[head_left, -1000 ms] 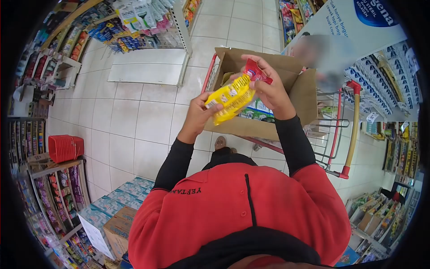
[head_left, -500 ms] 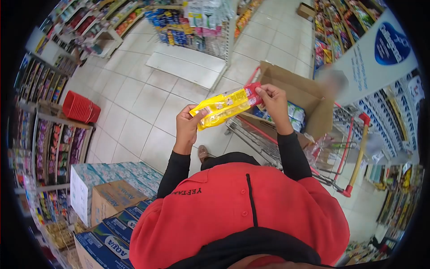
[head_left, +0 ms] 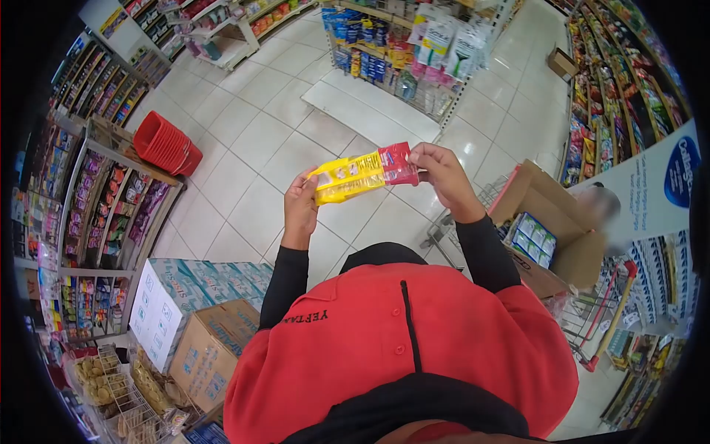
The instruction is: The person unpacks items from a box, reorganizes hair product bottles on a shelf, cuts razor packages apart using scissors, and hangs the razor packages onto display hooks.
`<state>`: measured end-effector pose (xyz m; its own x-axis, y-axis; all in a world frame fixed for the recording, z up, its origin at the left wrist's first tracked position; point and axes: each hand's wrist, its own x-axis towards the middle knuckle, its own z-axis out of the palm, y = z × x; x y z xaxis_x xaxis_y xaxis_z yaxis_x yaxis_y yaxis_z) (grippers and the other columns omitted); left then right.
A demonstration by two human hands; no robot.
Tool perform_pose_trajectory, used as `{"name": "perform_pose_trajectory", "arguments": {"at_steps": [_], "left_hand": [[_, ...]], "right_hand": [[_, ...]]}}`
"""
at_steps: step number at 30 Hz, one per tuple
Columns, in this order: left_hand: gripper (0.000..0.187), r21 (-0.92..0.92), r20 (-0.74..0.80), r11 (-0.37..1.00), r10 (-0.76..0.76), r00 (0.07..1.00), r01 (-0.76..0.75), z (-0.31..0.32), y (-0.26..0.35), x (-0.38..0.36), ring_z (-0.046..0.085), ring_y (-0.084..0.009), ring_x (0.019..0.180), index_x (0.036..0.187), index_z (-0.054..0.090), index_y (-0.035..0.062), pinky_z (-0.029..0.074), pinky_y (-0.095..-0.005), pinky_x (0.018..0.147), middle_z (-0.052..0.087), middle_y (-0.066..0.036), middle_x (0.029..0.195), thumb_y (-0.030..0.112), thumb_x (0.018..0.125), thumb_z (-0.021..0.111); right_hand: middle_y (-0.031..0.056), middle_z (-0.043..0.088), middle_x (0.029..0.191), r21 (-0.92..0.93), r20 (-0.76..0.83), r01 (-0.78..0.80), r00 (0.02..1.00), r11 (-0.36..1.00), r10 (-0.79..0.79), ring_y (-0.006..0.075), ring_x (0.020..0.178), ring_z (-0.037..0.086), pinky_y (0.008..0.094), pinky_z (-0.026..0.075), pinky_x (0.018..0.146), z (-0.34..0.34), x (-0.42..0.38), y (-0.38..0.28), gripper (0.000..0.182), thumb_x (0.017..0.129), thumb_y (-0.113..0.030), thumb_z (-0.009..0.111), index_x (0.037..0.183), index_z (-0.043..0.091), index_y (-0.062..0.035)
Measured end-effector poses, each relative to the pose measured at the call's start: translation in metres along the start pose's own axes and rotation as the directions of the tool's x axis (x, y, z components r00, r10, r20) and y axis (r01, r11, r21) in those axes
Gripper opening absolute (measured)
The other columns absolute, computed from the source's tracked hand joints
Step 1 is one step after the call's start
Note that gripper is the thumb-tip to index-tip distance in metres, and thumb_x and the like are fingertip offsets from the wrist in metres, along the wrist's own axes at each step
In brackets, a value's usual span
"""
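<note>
A yellow plastic packet with a red end is stretched out between my two hands, above the tiled floor. My left hand pinches its yellow end, thumb and fingers closed on the edge. At the red end, the fingers of my right hand are closed on the packet's edge. Small pictures and print show on the face turned up to me; I cannot make out what is inside.
To the right stands a shopping cart with an open cardboard box holding green-and-blue packs. Stacked red baskets are at left. Cartons rise at lower left. A display rack with a white base is ahead.
My view has turned left, so the cart, rack and baskets appear farther right. The packet lies more level, its red end lower relative to the yellow one. Both hands keep hold of it.
</note>
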<state>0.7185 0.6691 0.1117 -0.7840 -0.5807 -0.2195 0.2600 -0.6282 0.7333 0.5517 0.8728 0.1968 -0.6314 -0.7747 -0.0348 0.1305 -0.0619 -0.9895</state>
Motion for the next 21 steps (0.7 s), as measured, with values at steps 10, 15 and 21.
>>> {"name": "perform_pose_trajectory", "arguments": {"at_steps": [10, 15, 21], "left_hand": [[0.059, 0.577, 0.263, 0.722, 0.277, 0.924, -0.381, 0.014, -0.002, 0.068, 0.052, -0.0215, 0.101, 0.113, 0.038, 0.0007, 0.040, -0.0311, 0.087, 0.053, -0.011, 0.106, 0.006, 0.065, 0.072], [0.045, 0.270, 0.356, 0.945, 0.078, 0.931, -0.183, 0.015, 0.051, 0.120, 0.057, -0.0215, 0.094, 0.110, 0.046, -0.0006, 0.046, -0.0319, 0.081, 0.056, -0.015, 0.104, 0.003, 0.070, 0.065], [0.045, 0.286, 0.480, 0.956, -0.205, 0.853, 0.069, 0.023, 0.092, 0.207, 0.057, -0.0243, 0.096, 0.112, 0.043, -0.0040, 0.046, -0.0339, 0.083, 0.055, -0.016, 0.107, 0.004, 0.072, 0.063]], "right_hand": [[0.0074, 0.058, 0.085, 0.543, 0.257, -0.314, 0.945, 0.778, 0.202, 0.0167, 0.074, 0.058, 0.0272, 0.050, 0.069, 0.093, 0.111, 0.028, 0.018, 0.083, -0.015, 0.051, 0.092, 0.053, -0.0005], [0.0070, 0.055, 0.088, 0.229, 0.007, -0.023, 1.000, 0.973, 0.022, 0.0145, 0.078, 0.056, 0.0262, 0.049, 0.066, 0.077, 0.176, 0.010, 0.026, 0.081, -0.019, 0.057, 0.098, 0.053, 0.0001], [0.0020, 0.057, 0.076, -0.014, 0.206, -0.030, 0.978, 0.999, 0.033, 0.0061, 0.068, 0.053, 0.0186, 0.042, 0.055, 0.068, 0.270, 0.007, 0.025, 0.075, -0.015, 0.064, 0.094, 0.058, 0.0004]]}}
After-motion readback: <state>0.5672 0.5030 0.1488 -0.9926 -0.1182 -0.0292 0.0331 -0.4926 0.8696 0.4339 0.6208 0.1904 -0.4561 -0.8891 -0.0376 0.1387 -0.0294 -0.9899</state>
